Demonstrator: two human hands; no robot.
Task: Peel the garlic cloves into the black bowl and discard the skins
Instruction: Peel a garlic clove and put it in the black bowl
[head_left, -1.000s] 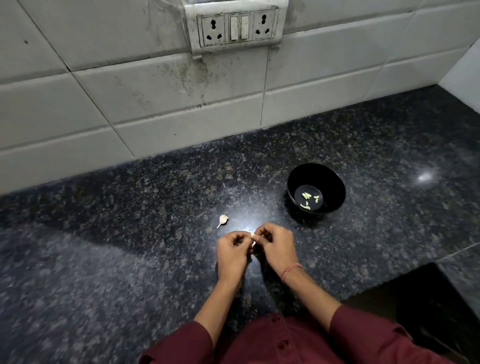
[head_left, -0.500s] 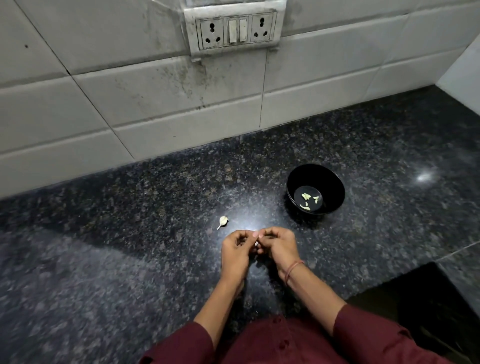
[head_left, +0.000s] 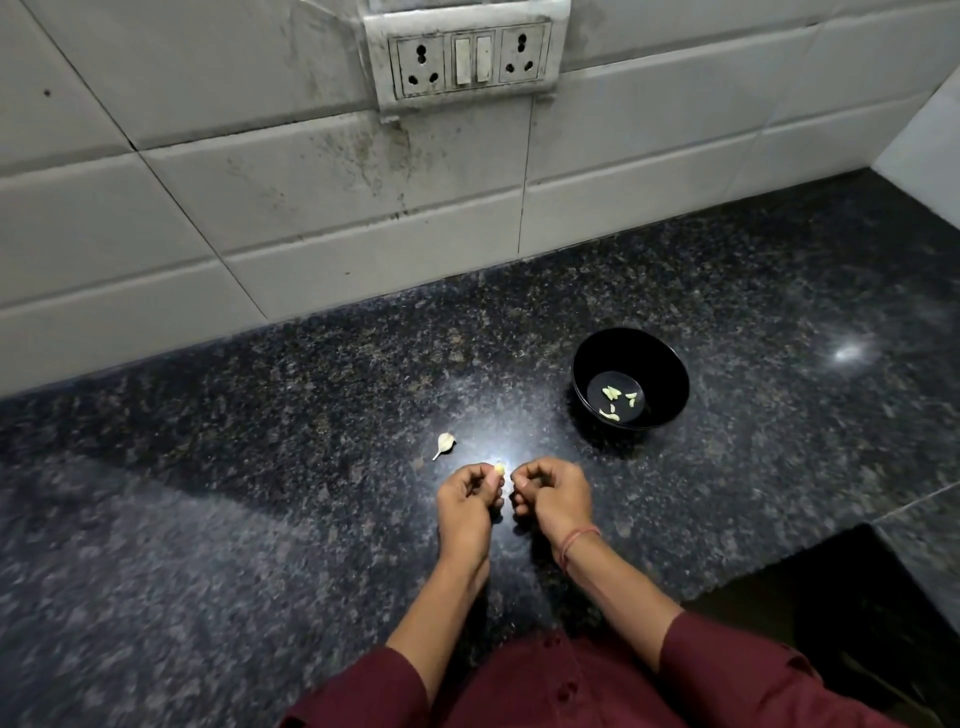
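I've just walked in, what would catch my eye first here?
Low in the middle, the left hand pinches a pale clove while the right hand curls beside it. Up to the right stands a black bowl with peeled cloves in it, and a loose clove lies on the dark counter left of the hands. A stained socket panel sits on the tiled wall above.

A dark speckled stone counter carries a black bowl (peeled cloves inside) and, well to its left, one unpeeled garlic clove.
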